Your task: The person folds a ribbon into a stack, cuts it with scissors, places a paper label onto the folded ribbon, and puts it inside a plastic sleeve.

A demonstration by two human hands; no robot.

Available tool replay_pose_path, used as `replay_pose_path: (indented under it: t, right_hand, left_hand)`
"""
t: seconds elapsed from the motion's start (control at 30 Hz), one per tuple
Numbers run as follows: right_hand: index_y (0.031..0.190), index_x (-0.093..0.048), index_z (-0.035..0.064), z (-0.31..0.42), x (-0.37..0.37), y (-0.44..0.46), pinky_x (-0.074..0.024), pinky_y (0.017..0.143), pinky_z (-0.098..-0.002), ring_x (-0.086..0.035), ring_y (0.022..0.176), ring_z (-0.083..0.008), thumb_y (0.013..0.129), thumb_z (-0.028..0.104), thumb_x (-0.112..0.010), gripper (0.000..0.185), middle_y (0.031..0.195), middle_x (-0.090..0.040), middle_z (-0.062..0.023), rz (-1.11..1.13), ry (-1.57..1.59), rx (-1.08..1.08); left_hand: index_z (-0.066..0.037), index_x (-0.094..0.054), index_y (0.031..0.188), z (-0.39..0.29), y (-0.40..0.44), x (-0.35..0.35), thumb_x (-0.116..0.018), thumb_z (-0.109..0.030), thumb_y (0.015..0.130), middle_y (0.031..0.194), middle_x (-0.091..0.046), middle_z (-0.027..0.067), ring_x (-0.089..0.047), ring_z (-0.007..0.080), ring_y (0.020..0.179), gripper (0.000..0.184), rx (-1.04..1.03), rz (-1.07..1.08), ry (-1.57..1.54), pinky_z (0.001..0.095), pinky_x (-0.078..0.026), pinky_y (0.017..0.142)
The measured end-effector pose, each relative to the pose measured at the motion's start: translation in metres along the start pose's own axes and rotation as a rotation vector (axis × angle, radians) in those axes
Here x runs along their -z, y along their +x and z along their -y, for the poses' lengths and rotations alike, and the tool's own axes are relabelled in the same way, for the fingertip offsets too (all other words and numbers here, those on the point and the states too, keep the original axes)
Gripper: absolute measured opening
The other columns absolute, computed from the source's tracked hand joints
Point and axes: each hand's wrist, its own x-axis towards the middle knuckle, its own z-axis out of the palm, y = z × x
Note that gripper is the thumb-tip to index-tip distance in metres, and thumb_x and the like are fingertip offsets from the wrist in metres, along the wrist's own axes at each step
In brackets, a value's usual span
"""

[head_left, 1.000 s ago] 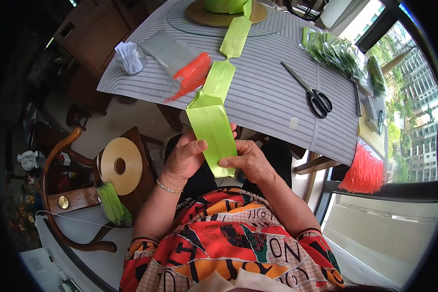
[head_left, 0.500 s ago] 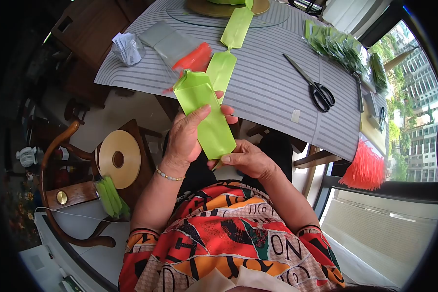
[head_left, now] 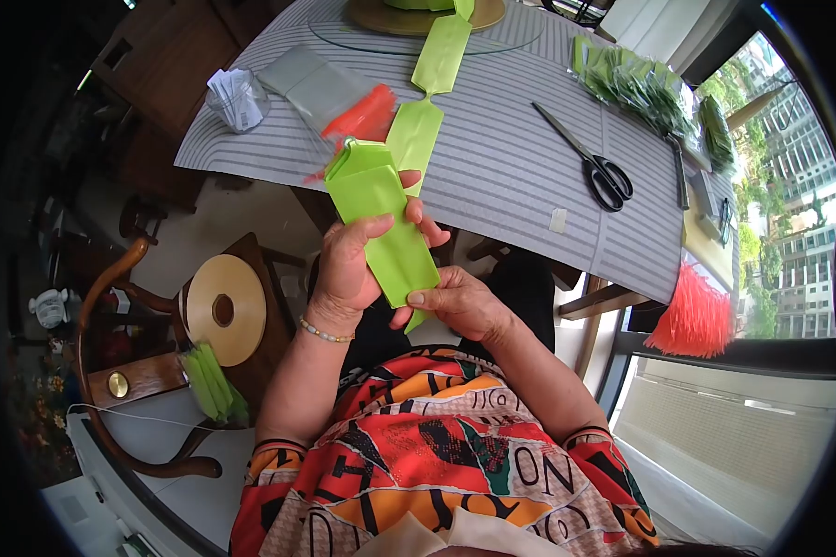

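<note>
Left hand (head_left: pixel 346 269) and right hand (head_left: pixel 464 302), fingers closed on folded green strip (head_left: pixel 395 246) by desk's (head_left: pixel 492 167) near edge, open striped stretch toward scissors (head_left: pixel 593 162), shirt (head_left: pixel 437 446) lettered "NO".

The left hand (head_left: pixel 351 265) held the green packet (head_left: pixel 384 232) with its thumb across the front, while the right hand (head_left: pixel 464 302) pinched the lower end between thumb and fingers. Behind it, a green strip (head_left: pixel 413 135) ran up over the striped cloth (head_left: pixel 502 139), past a clear bag (head_left: pixel 311 88) and red strands (head_left: pixel 364 113) on one side and black-handled scissors (head_left: pixel 607 181) on the other. A pale roll (head_left: pixel 241 311) rested on the chair (head_left: pixel 150 369), near more green pieces (head_left: pixel 212 385).
</note>
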Motion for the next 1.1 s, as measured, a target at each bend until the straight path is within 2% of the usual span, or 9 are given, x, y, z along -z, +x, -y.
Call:
replay_pose_path:
  t: [0.1, 0.23, 0.43, 0.63, 0.77, 0.87, 0.93, 1.07, 1.1]
  right_hand:
    - [0.123, -0.057, -0.0043, 0.015, 0.000, -0.006, -0.0463, 0.091, -0.0306, -0.061, 0.103, -0.0172, 0.085, 0.029, -0.074, 0.053, 0.105, -0.068, -0.0103, -0.077, -0.269, 0.004]
    - [0.136, -0.043, -0.0040, 0.026, 0.002, -0.005, -0.0438, 0.094, -0.0294, -0.058, 0.108, -0.0169, 0.080, 0.034, -0.080, 0.077, 0.117, -0.062, -0.0107, -0.001, -0.210, 0.066]
    - [0.133, -0.046, -0.0038, 0.018, -0.002, -0.006, -0.0433, 0.096, -0.0301, -0.058, 0.109, -0.0171, 0.082, 0.036, -0.077, 0.072, 0.117, -0.062, -0.0106, 0.031, -0.100, 0.088]
    - [0.133, -0.047, -0.0031, 0.025, -0.001, 0.000, -0.0417, 0.099, -0.0292, -0.058, 0.106, -0.0141, 0.084, 0.045, -0.073, 0.074, 0.115, -0.063, -0.0081, -0.103, -0.255, 0.157]
    - [0.120, -0.061, -0.0025, 0.022, -0.007, 0.008, -0.0436, 0.093, -0.0285, -0.060, 0.097, -0.0123, 0.082, 0.029, -0.077, 0.052, 0.102, -0.067, -0.0053, -0.136, -0.193, 0.150]
    - [0.107, -0.070, -0.0008, 0.015, -0.011, 0.011, -0.0461, 0.085, -0.0274, -0.062, 0.087, -0.0117, 0.080, 0.016, -0.078, 0.033, 0.093, -0.069, -0.0038, -0.183, -0.154, 0.135]
    - [0.100, -0.073, 0.0006, 0.014, -0.013, 0.010, -0.0472, 0.080, -0.0265, -0.062, 0.080, -0.0111, 0.079, 0.010, -0.078, 0.023, 0.088, -0.070, -0.0030, -0.219, -0.127, 0.152]
    - [0.100, -0.073, 0.0008, 0.017, -0.012, 0.011, -0.0477, 0.076, -0.0262, -0.062, 0.078, -0.0109, 0.080, 0.012, -0.077, 0.024, 0.089, -0.070, -0.0031, -0.251, -0.084, 0.177]
    - [0.100, -0.072, 0.0008, 0.017, -0.012, 0.011, -0.0476, 0.076, -0.0263, -0.062, 0.079, -0.0109, 0.080, 0.012, -0.077, 0.024, 0.089, -0.070, -0.0030, -0.249, -0.094, 0.181]
  left_hand:
    - [0.003, -0.040, 0.140, -0.003, -0.002, -0.002, -0.054, -0.017, 0.088, 0.104, -0.056, 0.0121, -0.062, 0.0285, 0.097, 0.057, -0.031, -0.016, 0.072, 0.0515, -0.050, 0.098]
    - [0.003, -0.040, 0.140, -0.006, -0.001, 0.001, -0.054, -0.017, 0.088, 0.104, -0.056, 0.0121, -0.062, 0.0285, 0.098, 0.057, -0.044, -0.045, 0.036, 0.0518, -0.050, 0.098]
    - [0.000, -0.042, 0.139, -0.012, -0.001, 0.007, -0.052, -0.014, 0.088, 0.101, -0.058, 0.0109, -0.062, 0.0287, 0.098, 0.054, -0.053, -0.109, -0.132, 0.0525, -0.049, 0.098]
    - [0.000, -0.043, 0.139, -0.017, -0.001, 0.005, -0.051, -0.014, 0.088, 0.101, -0.058, 0.0111, -0.062, 0.0297, 0.099, 0.053, -0.060, -0.072, -0.105, 0.0527, -0.048, 0.099]
    - [0.000, -0.044, 0.139, -0.012, -0.003, 0.000, -0.050, -0.013, 0.088, 0.100, -0.059, 0.0107, -0.063, 0.0303, 0.099, 0.053, -0.026, -0.085, -0.019, 0.0507, -0.049, 0.098]
    - [0.001, -0.045, 0.138, -0.011, -0.002, 0.003, -0.051, -0.015, 0.090, 0.106, -0.061, 0.0135, -0.063, 0.0311, 0.102, 0.051, -0.021, -0.077, -0.030, 0.0478, -0.050, 0.097]
    - [0.002, -0.046, 0.136, -0.012, -0.003, -0.005, -0.053, -0.019, 0.092, 0.111, -0.061, 0.0164, -0.063, 0.0316, 0.103, 0.050, -0.005, -0.171, 0.014, 0.0463, -0.051, 0.096]
    - [0.004, -0.050, 0.130, -0.015, -0.007, 0.007, -0.057, -0.026, 0.094, 0.116, -0.062, 0.0209, -0.064, 0.0316, 0.104, 0.047, 0.115, -0.132, 0.161, 0.0435, -0.051, 0.094]
    - [0.004, -0.052, 0.126, -0.016, -0.009, 0.010, -0.057, -0.026, 0.095, 0.114, -0.064, 0.0190, -0.064, 0.0285, 0.103, 0.044, 0.151, -0.119, 0.206, 0.0411, -0.052, 0.093]
